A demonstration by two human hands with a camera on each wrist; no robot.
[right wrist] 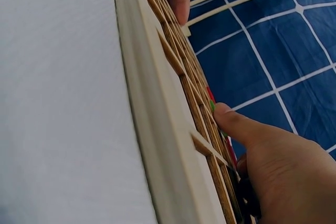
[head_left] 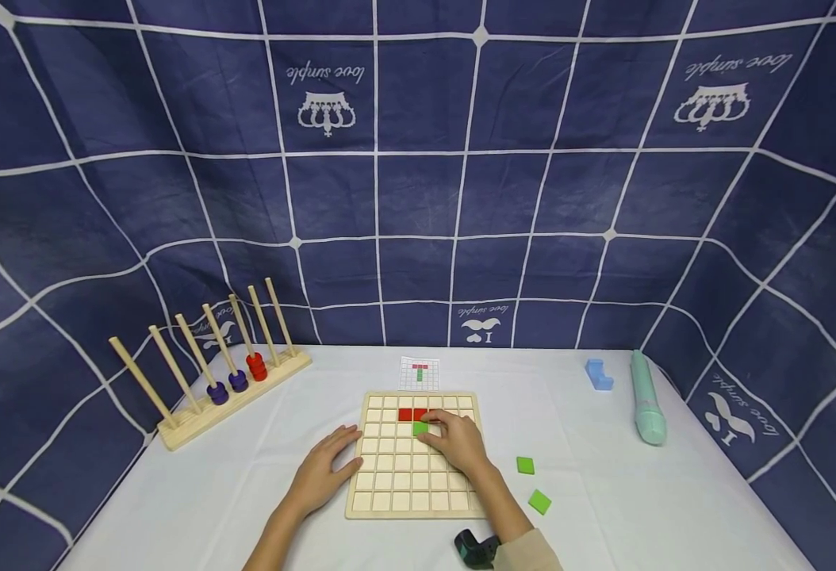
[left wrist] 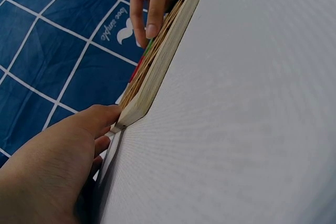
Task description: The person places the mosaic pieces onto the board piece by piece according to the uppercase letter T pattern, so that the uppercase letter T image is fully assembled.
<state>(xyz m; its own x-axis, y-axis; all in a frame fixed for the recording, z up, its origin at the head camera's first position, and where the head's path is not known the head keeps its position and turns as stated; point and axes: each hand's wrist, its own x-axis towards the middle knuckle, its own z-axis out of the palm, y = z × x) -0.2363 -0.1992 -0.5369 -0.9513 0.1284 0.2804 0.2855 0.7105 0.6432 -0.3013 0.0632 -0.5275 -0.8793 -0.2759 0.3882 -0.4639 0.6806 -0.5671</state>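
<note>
The left hand, fingers relaxed, touches the left edge of a pale wooden board divided into square recesses. The right hand holds thumb and index finger at a flat green tile in the board's far half, adjoining red tiles; whether it is pinched cannot be told. Two loose green squares lie right on white cloth.

"Where am I watching from?"

"Head view: above and behind the right hand's grip, facing forward and down, farthest off. My wrist views (steeply tilted) skim the board up close, either side."

"Shared?"

"Both wrists catch left hand, right hand and board."
</note>
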